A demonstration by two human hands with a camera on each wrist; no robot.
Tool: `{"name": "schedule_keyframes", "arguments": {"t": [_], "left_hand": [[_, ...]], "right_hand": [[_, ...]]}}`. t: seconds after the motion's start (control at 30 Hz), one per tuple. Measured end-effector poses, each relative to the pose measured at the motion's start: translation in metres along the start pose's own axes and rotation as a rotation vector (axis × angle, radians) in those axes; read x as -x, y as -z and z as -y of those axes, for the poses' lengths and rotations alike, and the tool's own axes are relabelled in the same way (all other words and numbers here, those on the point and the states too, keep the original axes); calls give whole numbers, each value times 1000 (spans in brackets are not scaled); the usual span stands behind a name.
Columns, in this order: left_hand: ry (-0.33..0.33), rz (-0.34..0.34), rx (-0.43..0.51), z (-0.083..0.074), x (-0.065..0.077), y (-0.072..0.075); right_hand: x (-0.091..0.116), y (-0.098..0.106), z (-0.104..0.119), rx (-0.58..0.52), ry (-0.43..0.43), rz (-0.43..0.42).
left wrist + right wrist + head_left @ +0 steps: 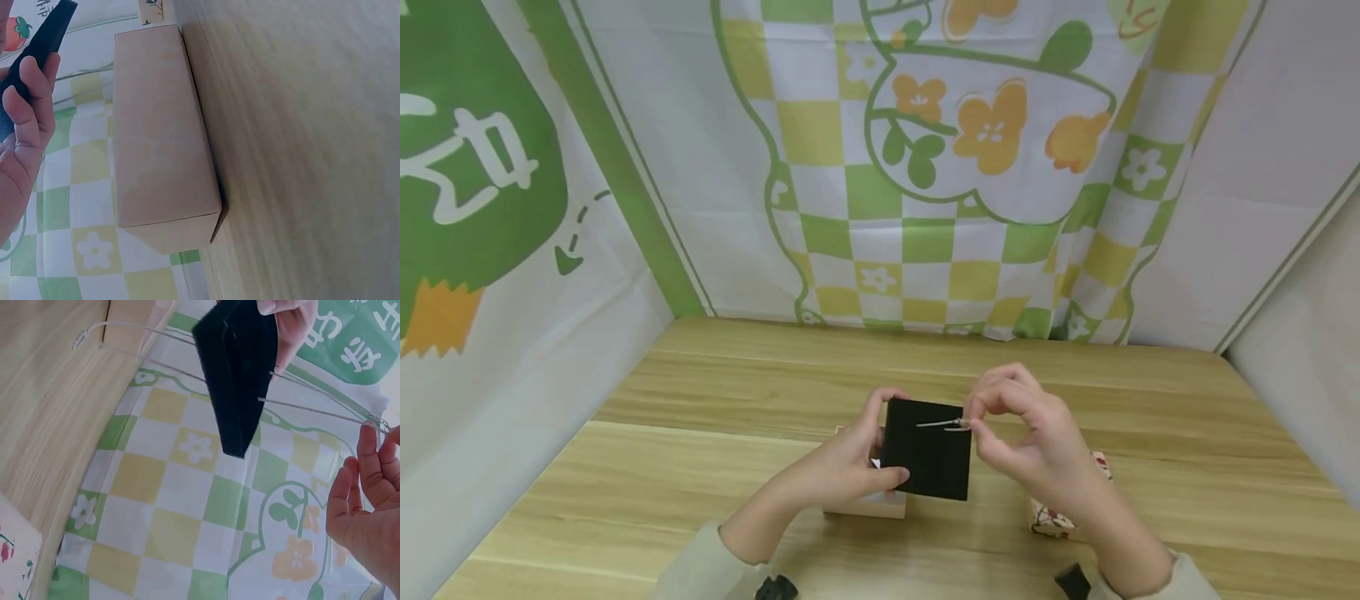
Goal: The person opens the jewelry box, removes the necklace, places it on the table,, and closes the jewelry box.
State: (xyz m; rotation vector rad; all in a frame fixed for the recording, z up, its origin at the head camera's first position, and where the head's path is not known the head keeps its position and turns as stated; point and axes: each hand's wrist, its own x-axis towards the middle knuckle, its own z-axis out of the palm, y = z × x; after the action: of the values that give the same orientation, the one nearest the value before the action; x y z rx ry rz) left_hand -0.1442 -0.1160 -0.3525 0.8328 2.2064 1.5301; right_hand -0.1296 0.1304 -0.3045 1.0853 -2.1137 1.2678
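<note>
The grip of the right hand (1033,433) pinches a thin silver chain (934,423) between thumb and forefinger, the other fingers curled loosely behind. The grip of the left hand (850,467) holds a black pad (928,458) by its left side, thumb laid over the near left corner and fingers behind. The pad is raised above the bench (715,383), a flat square with its broad face toward the head camera.

The chain lies across the upper right part of that face and runs to the right fingertips at the pad's right edge. In the right wrist view, two strands stretch from the fingertips to the pad, and two more show beyond its other side, ending in a small curled loop; whether they pass through the pad is hard to tell.

Below the left hand, partly hidden by it, a plain box (872,507) rests on the bench. A floral box (1051,521) stands under the right forearm, mostly covered by it. Pale sleeves (703,567) end above both wrists. Behind the bench hangs a cloth (812,133) with green and yellow checks and orange flowers.
</note>
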Motion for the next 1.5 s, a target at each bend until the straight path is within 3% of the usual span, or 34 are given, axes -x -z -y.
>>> {"name": "schedule_keyframes", "arguments": {"t": [0.3,0.53,0.8,1.1,1.5], "left_hand": [[26,12,-18,3,-2,2],[50,-4,-38,5,-2,2],[48,6,-70,4,-1,3],[59,-1,-52,3,0,2],[69,1,-61,7,-1,5]], "right_hand": [[-3,11,-1,-139,35,-60],[-12,20,-2,-272,128,-110],[-22,34,6,-352,163,-200],[-41,39,21,-296,172,-220],[-47,38,27,-307,193,-259]]}}
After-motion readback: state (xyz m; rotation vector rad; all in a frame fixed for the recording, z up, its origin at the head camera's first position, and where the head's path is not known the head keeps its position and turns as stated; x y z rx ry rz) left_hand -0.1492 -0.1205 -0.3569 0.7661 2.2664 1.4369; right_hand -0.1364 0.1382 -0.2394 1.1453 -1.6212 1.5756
